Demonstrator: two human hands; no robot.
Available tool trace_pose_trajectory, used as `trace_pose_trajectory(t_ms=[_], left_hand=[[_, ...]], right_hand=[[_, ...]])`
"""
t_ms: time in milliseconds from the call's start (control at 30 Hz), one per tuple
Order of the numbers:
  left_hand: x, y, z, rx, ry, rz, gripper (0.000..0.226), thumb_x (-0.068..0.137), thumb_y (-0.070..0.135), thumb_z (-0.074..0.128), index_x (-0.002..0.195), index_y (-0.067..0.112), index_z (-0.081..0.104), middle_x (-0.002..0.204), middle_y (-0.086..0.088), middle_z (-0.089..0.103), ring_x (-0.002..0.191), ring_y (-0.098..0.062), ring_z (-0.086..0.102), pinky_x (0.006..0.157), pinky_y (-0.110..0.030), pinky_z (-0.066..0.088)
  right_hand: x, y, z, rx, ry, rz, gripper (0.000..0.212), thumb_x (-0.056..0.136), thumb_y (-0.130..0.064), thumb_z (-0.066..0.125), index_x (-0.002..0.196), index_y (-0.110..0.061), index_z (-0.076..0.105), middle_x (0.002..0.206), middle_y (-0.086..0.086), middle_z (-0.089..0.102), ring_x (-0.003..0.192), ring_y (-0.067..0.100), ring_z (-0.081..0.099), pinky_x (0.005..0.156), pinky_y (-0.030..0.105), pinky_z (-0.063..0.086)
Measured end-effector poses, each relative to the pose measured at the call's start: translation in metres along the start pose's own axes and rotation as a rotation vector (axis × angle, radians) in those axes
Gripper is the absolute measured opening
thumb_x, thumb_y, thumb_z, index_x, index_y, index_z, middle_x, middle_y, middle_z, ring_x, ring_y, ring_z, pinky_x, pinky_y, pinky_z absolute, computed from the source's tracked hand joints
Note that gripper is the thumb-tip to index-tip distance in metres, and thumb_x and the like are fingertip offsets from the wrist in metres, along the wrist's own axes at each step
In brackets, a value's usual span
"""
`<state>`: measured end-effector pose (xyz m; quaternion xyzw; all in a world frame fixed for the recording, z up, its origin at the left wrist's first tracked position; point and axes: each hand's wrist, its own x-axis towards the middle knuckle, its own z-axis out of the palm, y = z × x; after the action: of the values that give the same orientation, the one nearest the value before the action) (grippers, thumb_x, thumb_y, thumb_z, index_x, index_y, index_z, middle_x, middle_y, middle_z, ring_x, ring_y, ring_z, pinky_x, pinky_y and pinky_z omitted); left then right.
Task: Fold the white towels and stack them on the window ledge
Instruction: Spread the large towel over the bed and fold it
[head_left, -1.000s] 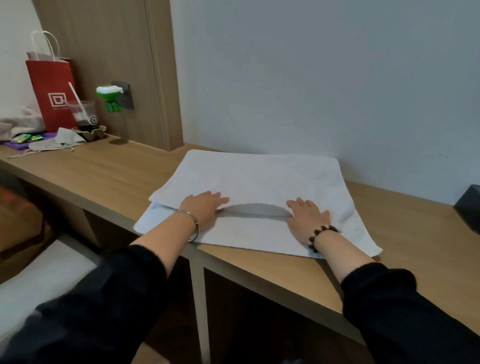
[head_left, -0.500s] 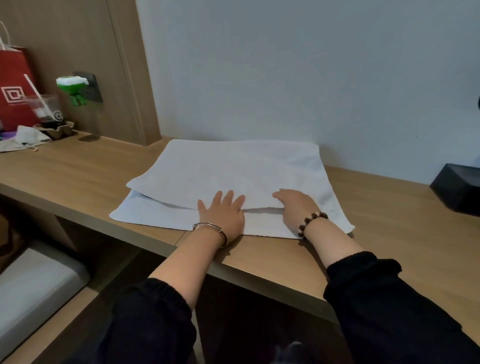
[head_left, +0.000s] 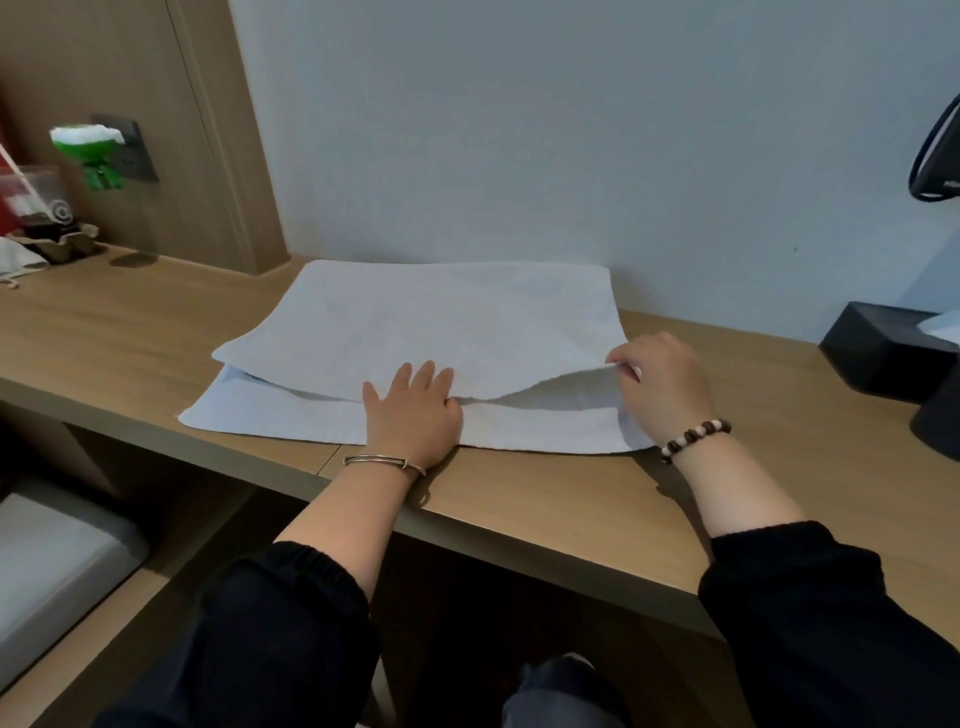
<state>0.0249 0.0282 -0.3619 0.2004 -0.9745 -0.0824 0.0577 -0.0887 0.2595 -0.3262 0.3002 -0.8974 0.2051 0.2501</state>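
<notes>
A white towel (head_left: 426, 317) lies folded over on the wooden ledge (head_left: 519, 493) against the grey wall, its upper layer ending short of the lower layer's near edge. My left hand (head_left: 413, 413) presses flat with straight fingers on the near edge of the upper layer at the middle. My right hand (head_left: 660, 384) pinches the right near corner of the upper layer and holds it lifted a little off the lower layer.
A black tissue box (head_left: 883, 353) stands on the ledge at the right, with a dark object (head_left: 935, 421) in front of it. At the far left are a plastic cup (head_left: 36, 202), a green and white plug-in device (head_left: 93, 150) and a wood wall panel (head_left: 208, 130).
My right hand slid right along the upper layer's edge to its corner and took hold of it, lifting it. My left hand moved right to the middle. The view shifted right.
</notes>
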Motion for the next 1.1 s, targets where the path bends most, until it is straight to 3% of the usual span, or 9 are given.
trace_pose_trajectory(t_ms=[133, 200, 300, 400, 533, 667, 767, 967, 1100], left_hand=[[0.001, 0.001, 0.0, -0.008, 0.004, -0.027, 0.051, 0.099, 0.031, 0.021, 0.15, 0.029, 0.017, 0.159, 0.005, 0.009, 0.146, -0.017, 0.003, 0.113, -0.057, 0.005], [0.0, 0.002, -0.002, -0.019, 0.023, -0.019, 0.05, 0.099, 0.03, 0.024, 0.148, 0.029, 0.021, 0.159, 0.005, 0.013, 0.146, -0.018, 0.006, 0.113, -0.057, 0.006], [0.0, -0.001, -0.005, -0.101, 0.107, -0.008, 0.039, 0.099, 0.026, 0.033, 0.136, 0.027, 0.047, 0.146, 0.003, 0.04, 0.14, -0.019, 0.026, 0.111, -0.052, 0.014], [0.0, -0.01, -0.011, -0.279, 0.326, 0.03, 0.028, 0.096, 0.015, 0.045, 0.111, 0.018, 0.068, 0.111, -0.005, 0.068, 0.112, -0.028, 0.056, 0.099, -0.044, 0.037], [-0.005, -0.015, -0.027, -0.219, 0.642, 0.192, 0.028, 0.073, -0.008, 0.054, 0.082, 0.011, 0.071, 0.079, -0.004, 0.068, 0.082, -0.03, 0.063, 0.083, -0.05, 0.047], [-0.022, -0.021, -0.015, -0.056, 0.553, 0.41, 0.03, 0.055, -0.014, 0.061, 0.073, 0.01, 0.066, 0.063, -0.005, 0.058, 0.059, -0.029, 0.056, 0.056, -0.033, 0.044], [-0.037, -0.02, -0.011, 0.002, 0.405, 0.44, 0.018, 0.072, 0.003, 0.05, 0.077, 0.012, 0.065, 0.072, -0.004, 0.058, 0.068, -0.028, 0.056, 0.055, -0.03, 0.038], [-0.044, 0.037, -0.006, 0.011, 0.206, 0.375, 0.031, 0.091, 0.035, 0.046, 0.119, 0.023, 0.055, 0.118, 0.001, 0.054, 0.109, -0.023, 0.048, 0.089, -0.036, 0.041], [-0.036, 0.055, 0.003, 0.019, 0.022, 0.33, 0.044, 0.098, 0.045, 0.036, 0.141, 0.036, 0.036, 0.151, 0.007, 0.032, 0.139, -0.021, 0.024, 0.11, -0.047, 0.024]], right_hand=[[-0.013, -0.002, -0.012, 0.161, 0.036, -0.19, 0.022, 0.079, 0.006, 0.053, 0.076, -0.005, 0.072, 0.075, 0.005, 0.067, 0.079, 0.029, 0.056, 0.069, 0.03, 0.037], [-0.02, -0.004, -0.011, 0.039, -0.108, -0.243, 0.025, 0.083, 0.003, 0.05, 0.081, -0.009, 0.072, 0.08, 0.004, 0.065, 0.083, 0.027, 0.055, 0.07, 0.031, 0.04], [-0.026, -0.004, -0.003, -0.052, -0.398, -0.083, 0.02, 0.094, -0.008, 0.046, 0.099, -0.016, 0.064, 0.096, -0.002, 0.055, 0.096, 0.017, 0.048, 0.075, 0.026, 0.037], [-0.027, -0.005, 0.004, -0.027, -0.38, -0.002, 0.018, 0.094, -0.007, 0.042, 0.099, -0.015, 0.058, 0.096, -0.001, 0.049, 0.097, 0.019, 0.046, 0.073, 0.026, 0.035], [-0.023, -0.006, 0.009, -0.019, -0.386, 0.066, 0.021, 0.094, -0.005, 0.041, 0.101, -0.014, 0.058, 0.097, 0.002, 0.051, 0.096, 0.02, 0.046, 0.071, 0.027, 0.035], [-0.021, -0.005, 0.009, 0.016, -0.426, 0.119, 0.023, 0.094, -0.003, 0.04, 0.099, -0.017, 0.058, 0.098, 0.0, 0.05, 0.097, 0.018, 0.044, 0.074, 0.026, 0.037], [-0.02, -0.003, 0.007, 0.088, -0.455, 0.154, 0.029, 0.089, 0.004, 0.039, 0.094, -0.017, 0.058, 0.1, 0.002, 0.049, 0.097, 0.019, 0.046, 0.073, 0.025, 0.038], [-0.019, 0.01, -0.006, 0.176, -0.362, 0.237, 0.027, 0.087, 0.004, 0.048, 0.087, -0.014, 0.068, 0.105, 0.0, 0.044, 0.091, 0.018, 0.047, 0.073, 0.027, 0.04], [-0.019, 0.02, -0.009, 0.191, -0.314, 0.271, 0.022, 0.082, -0.007, 0.058, 0.068, -0.021, 0.067, 0.079, -0.002, 0.057, 0.076, 0.02, 0.054, 0.056, 0.024, 0.037]])
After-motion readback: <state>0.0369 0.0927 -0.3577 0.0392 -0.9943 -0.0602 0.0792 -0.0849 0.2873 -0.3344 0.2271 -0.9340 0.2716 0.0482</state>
